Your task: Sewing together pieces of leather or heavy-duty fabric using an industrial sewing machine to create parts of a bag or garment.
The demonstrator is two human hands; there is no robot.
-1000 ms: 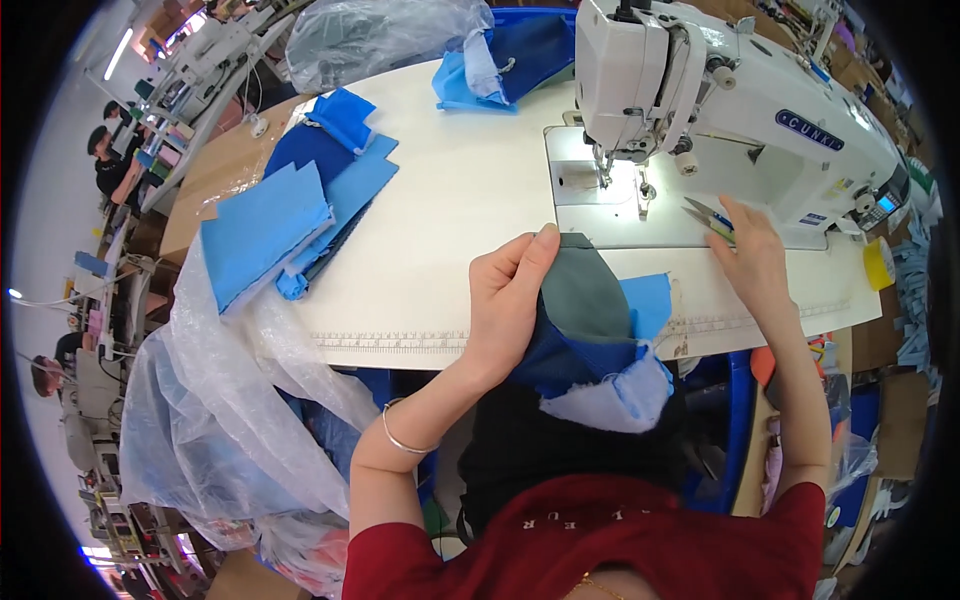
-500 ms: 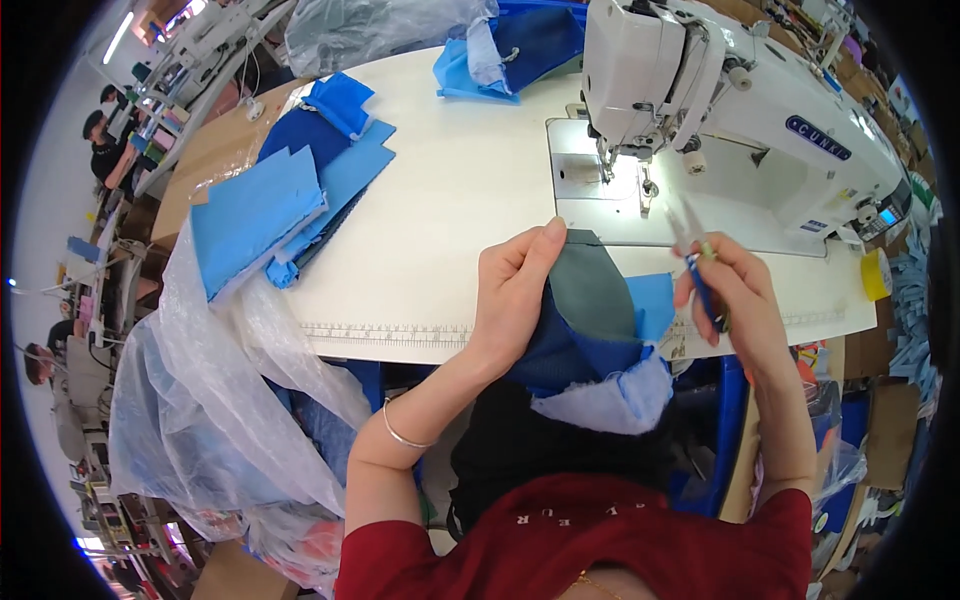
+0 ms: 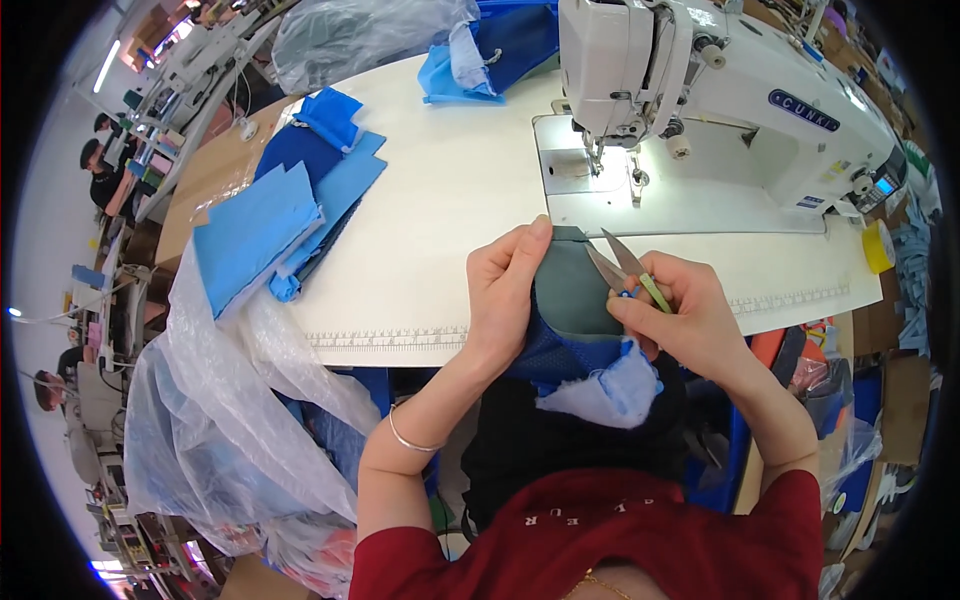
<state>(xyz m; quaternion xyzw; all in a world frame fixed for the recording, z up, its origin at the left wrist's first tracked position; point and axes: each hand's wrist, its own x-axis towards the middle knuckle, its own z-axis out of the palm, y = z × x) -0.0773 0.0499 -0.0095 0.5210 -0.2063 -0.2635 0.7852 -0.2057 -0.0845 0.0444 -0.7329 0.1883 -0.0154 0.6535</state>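
Observation:
My left hand (image 3: 508,290) grips a sewn fabric piece (image 3: 575,290) by its left side, thumb on top near the upper corner. The piece has a grey-green face, dark blue mesh below it and a pale, fuzzy-edged flap hanging toward my lap. My right hand (image 3: 685,310) is closed on thread snips (image 3: 655,290) with green and blue grips. Their two metal blades stand apart, tips pointing up and left beside the fabric's upper right edge. Whether they touch the fabric I cannot tell.
A white sewing machine (image 3: 690,90) stands beyond my hands, its lamp lit. Blue cut fabric pieces (image 3: 255,225) lie at left on the white table (image 3: 430,220), with another blue bundle (image 3: 490,60) at the back. Clear plastic sheeting (image 3: 230,420) hangs off the left edge; yellow tape (image 3: 878,246) sits far right.
My right hand has moved left with the thread snips, bringing the blades to the fabric's upper right edge. My left hand keeps its hold on the piece. The view has shifted slightly.

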